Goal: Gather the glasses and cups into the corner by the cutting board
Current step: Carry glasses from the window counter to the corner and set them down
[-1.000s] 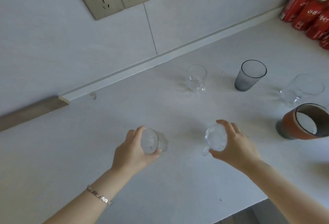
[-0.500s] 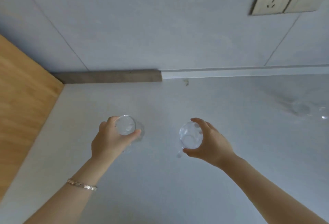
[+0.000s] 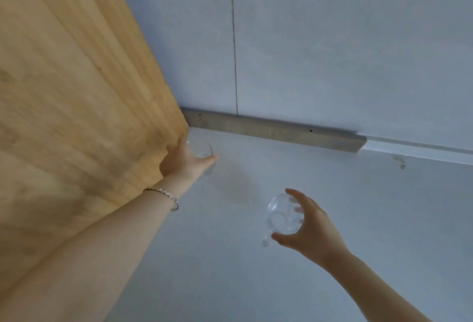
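Both hands have travelled left; left hand [image 3: 183, 161] grips a clear glass [image 3: 202, 153] in the corner beside the grained wooden cutting board [image 3: 76, 91]; right hand [image 3: 311, 229] clasps a round handled cup [image 3: 281, 215] above the smooth pale table [image 3: 256, 283].

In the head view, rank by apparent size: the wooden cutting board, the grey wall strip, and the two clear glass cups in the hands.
1. Wooden cutting board, by far the largest.
2. Grey wall strip.
3. The two clear glass cups: right hand's looks larger than left hand's, but it is nearer and the other is partly hidden, so unranked.
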`<state>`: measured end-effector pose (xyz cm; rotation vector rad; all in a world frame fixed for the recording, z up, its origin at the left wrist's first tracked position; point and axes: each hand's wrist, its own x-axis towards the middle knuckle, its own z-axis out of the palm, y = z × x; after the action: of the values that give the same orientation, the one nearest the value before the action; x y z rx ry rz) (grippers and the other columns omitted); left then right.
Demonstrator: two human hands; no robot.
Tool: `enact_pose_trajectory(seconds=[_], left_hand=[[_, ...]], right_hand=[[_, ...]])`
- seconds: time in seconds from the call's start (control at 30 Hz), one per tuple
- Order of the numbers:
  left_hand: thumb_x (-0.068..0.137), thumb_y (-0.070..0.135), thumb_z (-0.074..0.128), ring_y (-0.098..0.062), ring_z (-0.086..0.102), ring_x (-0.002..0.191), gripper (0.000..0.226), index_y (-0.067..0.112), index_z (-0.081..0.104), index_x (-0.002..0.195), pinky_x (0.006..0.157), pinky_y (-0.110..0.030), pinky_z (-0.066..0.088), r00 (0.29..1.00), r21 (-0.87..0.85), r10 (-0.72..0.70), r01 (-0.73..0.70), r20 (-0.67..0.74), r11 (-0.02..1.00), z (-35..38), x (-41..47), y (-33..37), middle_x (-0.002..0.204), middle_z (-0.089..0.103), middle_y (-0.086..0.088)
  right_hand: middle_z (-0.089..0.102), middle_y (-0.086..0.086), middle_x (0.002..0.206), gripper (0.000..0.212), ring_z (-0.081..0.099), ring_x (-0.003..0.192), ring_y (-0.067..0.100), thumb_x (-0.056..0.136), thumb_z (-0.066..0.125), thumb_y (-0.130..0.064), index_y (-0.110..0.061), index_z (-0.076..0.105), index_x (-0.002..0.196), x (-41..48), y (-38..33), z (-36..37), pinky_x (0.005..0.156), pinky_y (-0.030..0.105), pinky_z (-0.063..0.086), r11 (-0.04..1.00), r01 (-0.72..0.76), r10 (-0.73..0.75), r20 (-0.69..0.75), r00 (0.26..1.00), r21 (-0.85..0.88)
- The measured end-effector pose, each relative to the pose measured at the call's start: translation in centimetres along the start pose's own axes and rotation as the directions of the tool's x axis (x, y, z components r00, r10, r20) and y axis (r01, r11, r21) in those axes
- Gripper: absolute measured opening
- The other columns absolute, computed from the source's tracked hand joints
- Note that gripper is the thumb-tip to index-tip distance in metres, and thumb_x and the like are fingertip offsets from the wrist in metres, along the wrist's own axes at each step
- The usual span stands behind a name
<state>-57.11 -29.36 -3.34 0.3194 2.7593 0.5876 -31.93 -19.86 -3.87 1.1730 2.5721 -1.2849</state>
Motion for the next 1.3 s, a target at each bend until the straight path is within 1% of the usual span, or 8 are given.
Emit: enact_pose_trajectory(seconds=[0.37,0.6,0.77,0.87,1.03,1.17,1.23,1.3], left_hand=[[0.067,0.052,0.074,-0.032,0.054,0.111,0.071,0.006,0.048,0.114,0.075,-0.034,0.044,0.989,0.126,0.143,-0.147,0.041,0.981,1.3,11.9,1.5,0.122,0.053,-0.015],[0.076,0.056,0.063,-0.037,0.057,0.099,0.074,0.011,0.040,0.130,0.064,-0.032,0.037,0.976,0.196,0.215,-0.218,0.037,0.956,1.8,12.7,1.1,0.119,0.048,-0.020],[0.086,0.059,0.027,-0.035,0.050,0.108,0.075,0.017,0.019,0.147,0.081,-0.036,0.051,0.957,0.365,0.288,-0.285,0.047,0.886,2.7,12.5,0.1,0.137,0.037,-0.020],[0.090,0.052,0.042,-0.044,0.048,0.115,0.076,0.006,0.019,0.145,0.091,-0.047,0.046,0.974,0.228,0.225,-0.226,0.030,0.947,2.1,11.3,0.5,0.136,0.039,-0.029],[0.064,0.039,0.081,-0.036,0.061,0.054,0.058,-0.001,0.065,0.102,0.042,-0.030,0.047,0.874,0.481,0.481,-0.392,-0.070,0.784,0.2,8.3,-0.2,0.091,0.065,-0.027],[0.075,0.025,0.071,-0.036,0.065,0.070,0.024,0.007,0.062,0.088,0.054,-0.033,0.047,0.777,0.491,0.603,-0.603,0.183,0.629,-0.7,2.4,0.4,0.085,0.065,-0.014],[0.091,0.026,0.044,-0.030,0.059,0.084,0.016,0.012,0.051,0.088,0.071,-0.033,0.038,0.789,0.449,0.528,-0.613,0.314,0.650,0.7,-0.2,0.8,0.085,0.059,-0.006],[0.093,0.025,0.038,-0.025,0.047,0.077,0.019,0.015,0.041,0.077,0.068,-0.031,0.033,0.763,0.351,0.398,-0.607,0.510,0.713,2.1,-2.7,2.0,0.072,0.046,0.000]], right_hand=[[0.049,-0.001,0.135,0.092,0.051,0.119,0.020,0.061,0.085,-0.026,-0.020,0.031,0.136,16.0,-8.7,2.7,0.096,0.033,0.045,0.999,0.014,-0.014,-0.028,1.000,-0.031],[0.032,0.003,0.138,0.087,0.052,0.114,0.023,0.064,0.083,-0.019,-0.018,0.032,0.135,22.2,-12.3,4.9,0.084,0.030,0.049,0.994,0.052,-0.042,0.111,0.993,-0.098],[0.032,0.002,0.146,0.094,0.046,0.126,0.023,0.069,0.079,-0.019,-0.022,0.024,0.146,22.8,-11.5,4.7,0.092,0.030,0.046,0.995,0.073,-0.066,0.095,0.993,-0.071],[0.023,0.002,0.155,0.104,0.035,0.138,0.023,0.074,0.077,-0.022,-0.020,0.008,0.151,22.5,-11.3,4.3,0.103,0.033,0.040,0.994,0.076,-0.067,0.125,0.990,-0.075],[0.021,0.005,0.156,0.096,0.032,0.140,0.024,0.079,0.073,-0.018,-0.013,0.009,0.151,19.4,-9.3,2.8,0.110,0.034,0.034,0.978,0.104,-0.083,0.120,0.989,-0.183],[0.054,0.007,0.135,0.050,0.050,0.125,0.021,0.088,0.061,-0.018,-0.013,0.045,0.135,14.7,-5.2,0.2,0.104,0.031,0.039,0.949,0.037,0.040,0.236,0.971,-0.312],[0.058,0.007,0.130,0.044,0.053,0.121,0.020,0.089,0.059,-0.024,-0.014,0.050,0.131,11.7,-3.0,-1.4,0.100,0.030,0.041,0.920,-0.016,0.152,0.317,0.936,-0.392],[0.057,0.006,0.133,0.047,0.051,0.124,0.020,0.090,0.058,-0.028,-0.014,0.048,0.133,8.8,-0.7,-3.3,0.101,0.031,0.039,0.877,-0.054,0.248,0.355,0.901,-0.477]])
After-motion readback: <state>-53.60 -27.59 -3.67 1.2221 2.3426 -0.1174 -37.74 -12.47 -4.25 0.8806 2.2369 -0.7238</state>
